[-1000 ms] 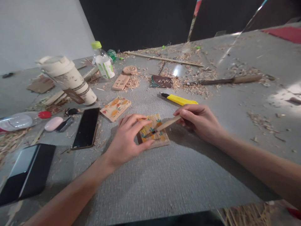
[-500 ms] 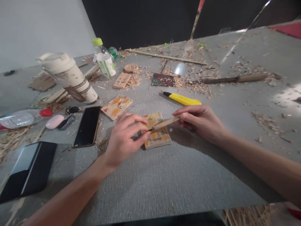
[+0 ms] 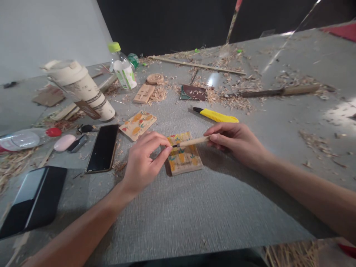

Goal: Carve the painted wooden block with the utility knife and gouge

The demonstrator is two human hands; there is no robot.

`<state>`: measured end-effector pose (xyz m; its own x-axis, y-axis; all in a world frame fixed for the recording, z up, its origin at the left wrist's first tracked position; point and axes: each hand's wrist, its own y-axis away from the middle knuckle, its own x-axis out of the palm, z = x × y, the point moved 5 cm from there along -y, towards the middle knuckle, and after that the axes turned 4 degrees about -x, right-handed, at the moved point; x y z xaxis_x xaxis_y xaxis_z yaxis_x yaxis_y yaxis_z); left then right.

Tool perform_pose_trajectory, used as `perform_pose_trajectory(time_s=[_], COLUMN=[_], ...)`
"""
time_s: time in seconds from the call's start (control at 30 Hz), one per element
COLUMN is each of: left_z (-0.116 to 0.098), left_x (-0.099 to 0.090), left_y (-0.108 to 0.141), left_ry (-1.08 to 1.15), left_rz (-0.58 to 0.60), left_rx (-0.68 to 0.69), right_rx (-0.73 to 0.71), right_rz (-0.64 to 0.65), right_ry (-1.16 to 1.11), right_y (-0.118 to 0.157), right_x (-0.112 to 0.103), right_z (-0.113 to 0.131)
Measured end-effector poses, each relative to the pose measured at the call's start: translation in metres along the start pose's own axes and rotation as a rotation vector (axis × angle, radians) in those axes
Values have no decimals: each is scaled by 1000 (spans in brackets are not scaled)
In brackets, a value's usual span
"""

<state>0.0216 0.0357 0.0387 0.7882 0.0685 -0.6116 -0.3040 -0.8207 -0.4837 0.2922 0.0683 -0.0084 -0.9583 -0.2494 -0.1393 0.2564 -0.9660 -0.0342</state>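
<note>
A slim wooden-handled tool (image 3: pixel 194 141) with a metal collar and a thin dark tip spans the gap between my hands. My right hand (image 3: pixel 230 139) pinches the far end of its handle. At the dark tip, my left hand (image 3: pixel 150 154) closes thumb and fingertips on it. I cannot make out whether the tip is a blade or a brush. Under the tool lies a wooden block (image 3: pixel 185 157) painted with yellow-orange fruit and green leaves, flat on the grey table. Another fruit-painted wooden piece (image 3: pixel 138 125) rests beyond my left hand.
A yellow utility knife (image 3: pixel 218 115) lies past my right hand. Leftward are a phone (image 3: pixel 102 148), a dark case (image 3: pixel 33 200), a leaning cream tumbler (image 3: pixel 83 91) and bottles. Farther back sit carved wood pieces (image 3: pixel 144 94), a dark pouch (image 3: pixel 194 93), a long tool (image 3: pixel 272 92) and scattered shavings.
The tool's tip end has risen slightly and the tool lies more level. My left fingers have drawn together at the tip; my right hand has barely moved.
</note>
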Motion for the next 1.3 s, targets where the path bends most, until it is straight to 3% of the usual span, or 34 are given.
perform_pose_trajectory(time_s=[0.63, 0.87, 1.0, 1.13, 1.3], left_z=[2, 7, 9, 13, 14], left_x=[-1, -6, -7, -1, 23], left_y=[0, -1, -1, 0, 9], left_ry=[6, 58, 58, 18, -259], left_rz=[-38, -114, -100, -16, 356], left_rx=[-1, -98, -123, -125, -93], right_rx=[65, 72, 81, 83, 80], right_rz=[-55, -82, -101, -128, -166], right_ry=[-90, -133, -174, -239, -345], right_y=[-1, -2, -2, -4, -9], right_x=[-3, -3, -2, -3, -9], right_z=[-6, -4, -1, 2, 5])
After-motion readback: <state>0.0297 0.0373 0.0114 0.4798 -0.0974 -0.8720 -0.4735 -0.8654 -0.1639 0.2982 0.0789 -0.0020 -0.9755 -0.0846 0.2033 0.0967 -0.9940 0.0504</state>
